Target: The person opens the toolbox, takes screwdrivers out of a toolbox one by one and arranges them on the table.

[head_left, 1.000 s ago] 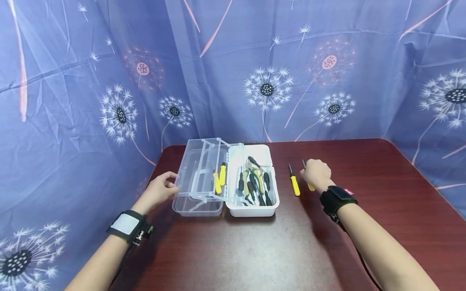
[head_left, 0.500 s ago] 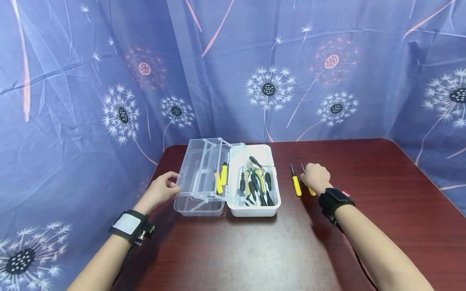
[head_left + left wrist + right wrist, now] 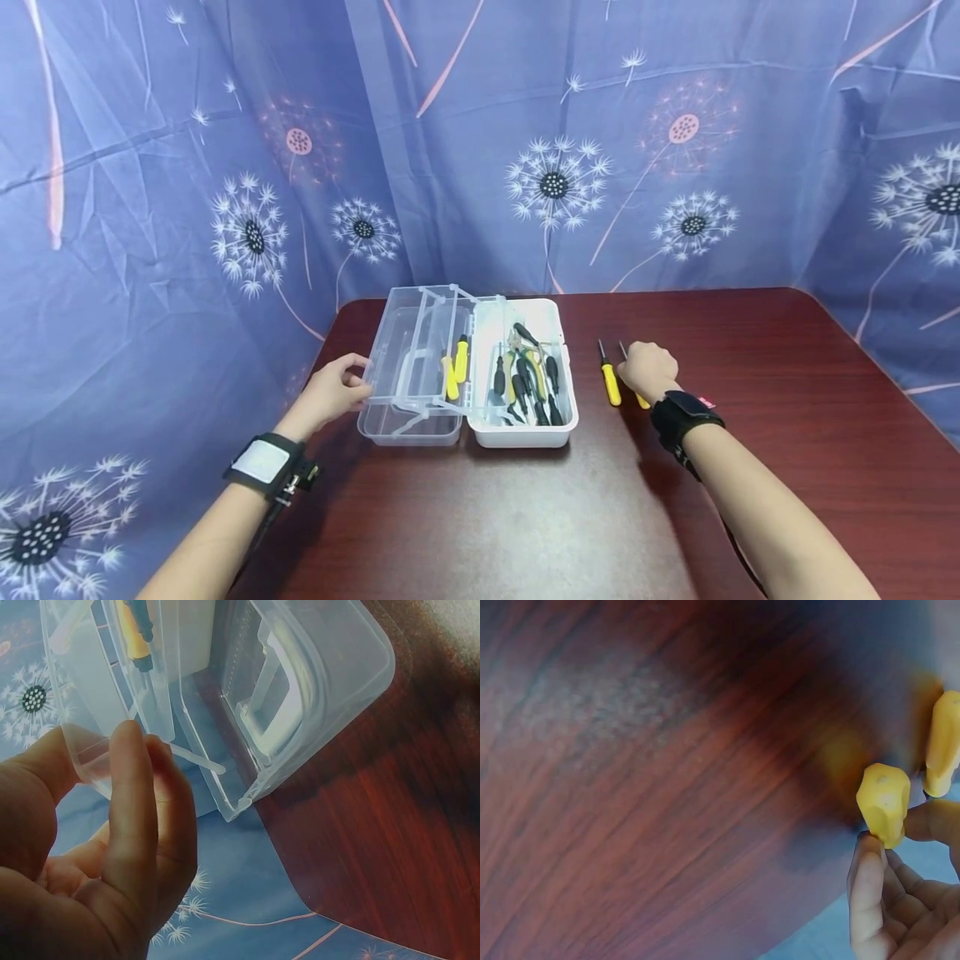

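My left hand [image 3: 335,388] pinches the outer edge of a clear plastic tray [image 3: 393,342], raised over the open clear lid [image 3: 382,429] of a toolbox. In the left wrist view, thumb and fingers [image 3: 131,802] meet at the tray's corner. At the right, my right hand [image 3: 649,369] pinches a screwdriver [image 3: 883,801] by its yellow handle, low over the table; the hand covers part of it in the head view. Just left of it lies a second yellow-handled screwdriver [image 3: 611,385]. Two more yellow handles [image 3: 461,362] sit in the tray.
The white toolbox base [image 3: 525,436] holds several black-handled tools and pliers [image 3: 534,371] with green-yellow grips. It stands on a dark red wooden table [image 3: 480,525]. A blue curtain [image 3: 465,167] with dandelion prints hangs behind and at the left.
My right hand has dropped slightly toward the table and nearer me, with the screwdriver in its fingers. My left hand keeps its hold on the tray edge. The head view has shifted slightly.
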